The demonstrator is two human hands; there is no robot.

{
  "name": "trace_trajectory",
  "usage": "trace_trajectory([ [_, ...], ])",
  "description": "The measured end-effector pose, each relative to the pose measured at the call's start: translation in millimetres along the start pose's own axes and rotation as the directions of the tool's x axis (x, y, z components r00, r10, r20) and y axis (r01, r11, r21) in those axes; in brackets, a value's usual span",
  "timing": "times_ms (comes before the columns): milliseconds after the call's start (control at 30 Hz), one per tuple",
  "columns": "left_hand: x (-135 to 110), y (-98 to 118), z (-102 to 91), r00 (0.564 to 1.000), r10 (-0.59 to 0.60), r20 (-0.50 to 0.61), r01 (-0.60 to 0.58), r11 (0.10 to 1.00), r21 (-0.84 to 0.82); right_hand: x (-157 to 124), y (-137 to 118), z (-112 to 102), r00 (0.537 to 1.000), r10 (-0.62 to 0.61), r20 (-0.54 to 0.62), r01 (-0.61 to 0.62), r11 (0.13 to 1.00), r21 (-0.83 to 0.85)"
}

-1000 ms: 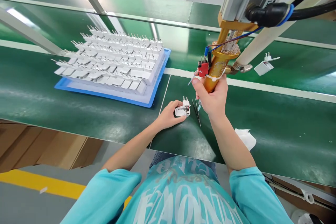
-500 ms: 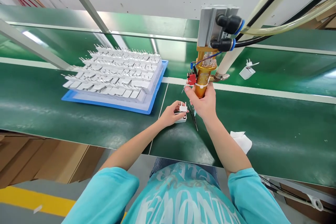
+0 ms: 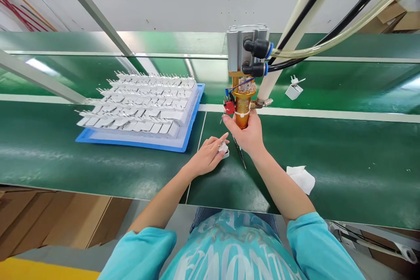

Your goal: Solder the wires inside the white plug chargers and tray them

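My left hand is closed around a small white plug adapter low over the green bench, its index finger stretched across the top. Metal pins show between the fingers; part of the adapter is hidden by them. My right hand wraps the lower end of a gold-coloured pneumatic tool with a red switch at its side. Below that palm, a pair of tweezers points down toward me; whether the hand holds it or it lies on the bench I cannot tell.
To the left, a blue tray bears rows of white plug adapters, pins up. Another adapter stands at the right on the far strip. A crumpled white cloth or tissue lies beside my right forearm. Hoses run from the tool's top.
My left hand has pressed the upper white piece down toward the lower one and shifted slightly left. My right hand stays on the tool. The camera view has tilted up and shifted.
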State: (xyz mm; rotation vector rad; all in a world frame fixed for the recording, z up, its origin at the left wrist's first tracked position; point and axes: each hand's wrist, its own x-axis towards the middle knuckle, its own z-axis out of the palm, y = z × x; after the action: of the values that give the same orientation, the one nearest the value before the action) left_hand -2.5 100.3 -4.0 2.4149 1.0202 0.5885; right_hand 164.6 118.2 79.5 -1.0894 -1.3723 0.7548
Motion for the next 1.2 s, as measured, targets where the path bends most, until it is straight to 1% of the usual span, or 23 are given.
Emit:
trace_trajectory([
  [200,-1.9,0.6,12.0,0.989,-0.073,-0.132,0.078,0.996,0.036,0.4,-1.7,-1.6,0.999,0.038,0.000,-0.038,0.999,-0.002],
  [300,-2.4,-0.6,15.3,0.982,-0.097,-0.161,0.104,0.994,0.037,0.8,-1.3,-2.2,0.999,0.043,0.003,-0.043,0.999,-0.004],
  [400,-3.7,0.2,15.1,0.981,-0.128,-0.143,0.134,0.990,0.032,1.0,-0.4,-2.6,1.000,0.024,0.004,-0.024,1.000,0.003],
  [500,-4.6,3.6,15.0,0.982,-0.157,-0.102,0.163,0.986,0.044,0.4,0.2,-2.9,1.000,0.027,0.001,-0.027,1.000,-0.005],
  [633,-5.2,9.6,17.8,0.979,-0.202,-0.027,0.203,0.960,0.192,-0.6,-0.1,-3.0,0.999,0.038,0.001,-0.038,0.999,-0.018],
  [700,-5.2,10.7,19.7,0.972,-0.235,-0.003,0.230,0.948,0.221,-0.6,-0.2,-3.1,0.999,0.039,0.006,-0.039,0.999,-0.019],
  [733,-5.0,10.2,20.7,0.969,-0.247,0.002,0.242,0.951,0.191,-0.5,-0.1,-3.2,0.999,0.038,0.007,-0.038,0.999,-0.019],
  [767,-4.6,9.0,21.5,0.965,-0.263,0.002,0.261,0.957,0.124,-0.4,0.2,-3.3,0.999,0.036,0.007,-0.035,0.999,-0.017],
  [800,-4.0,7.2,22.1,0.956,-0.292,-0.002,0.292,0.956,0.019,-0.2,0.6,-3.4,0.999,0.032,0.006,-0.031,0.999,-0.016],
  [833,-3.0,4.8,22.3,0.942,-0.337,-0.008,0.333,0.934,-0.126,0.0,1.1,-3.6,1.000,0.025,0.002,-0.025,1.000,-0.013],
  [867,-1.7,2.1,22.0,0.917,-0.398,-0.012,0.376,0.875,-0.304,0.3,1.8,-3.8,1.000,0.018,-0.002,-0.018,1.000,-0.010],
  [900,-0.2,-0.8,21.0,0.883,-0.469,0.002,0.407,0.765,-0.498,0.4,2.6,-4.0,1.000,0.013,-0.005,-0.013,1.000,-0.005],
  [933,1.5,-3.4,19.3,0.845,-0.533,0.038,0.413,0.606,-0.679,0.6,3.6,-4.2,1.000,0.011,-0.007,-0.011,1.000,0.001],
  [967,3.3,-5.7,16.9,0.809,-0.580,0.090,0.391,0.418,-0.820,0.8,4.5,-4.4,1.000,0.012,-0.006,-0.012,1.000,0.006],
  [1000,5.1,-7.6,13.9,0.781,-0.607,0.149,0.352,0.229,-0.907,0.9,5.5,-4.6,1.000,0.017,-0.002,-0.017,1.000,0.009],
  [1033,6.8,-8.9,10.7,0.760,-0.616,0.207,0.311,0.065,-0.948,1.0,6.4,-4.8,1.000,0.024,0.003,-0.024,1.000,0.010],
  [1067,8.4,-9.9,7.5,0.748,-0.613,0.254,0.275,-0.061,-0.959,1.2,7.3,-5.0,1.000,0.028,0.003,-0.028,1.000,0.010],
  [1100,9.8,-10.5,4.7,0.742,-0.607,0.284,0.246,-0.148,-0.958,1.3,8.1,-5.3,1.000,0.030,-0.001,-0.030,1.000,0.008],
  [1133,10.9,-10.9,2.5,0.737,-0.606,0.298,0.222,-0.200,-0.954,1.5,8.7,-5.7,1.000,0.029,-0.005,-0.029,1.000,0.006],
  [1167,11.6,-11.2,0.9,0.734,-0.609,0.302,0.207,-0.223,-0.953,1.6,9.4,-6.1,1.000,0.028,-0.010,-0.028,1.000,0.002],
  [1200,11.9,-11.6,-0.2,0.728,-0.621,0.290,0.200,-0.212,-0.957,1.8,10.0,-6.6,1.000,0.028,-0.013,-0.028,1.000,-0.002],
])
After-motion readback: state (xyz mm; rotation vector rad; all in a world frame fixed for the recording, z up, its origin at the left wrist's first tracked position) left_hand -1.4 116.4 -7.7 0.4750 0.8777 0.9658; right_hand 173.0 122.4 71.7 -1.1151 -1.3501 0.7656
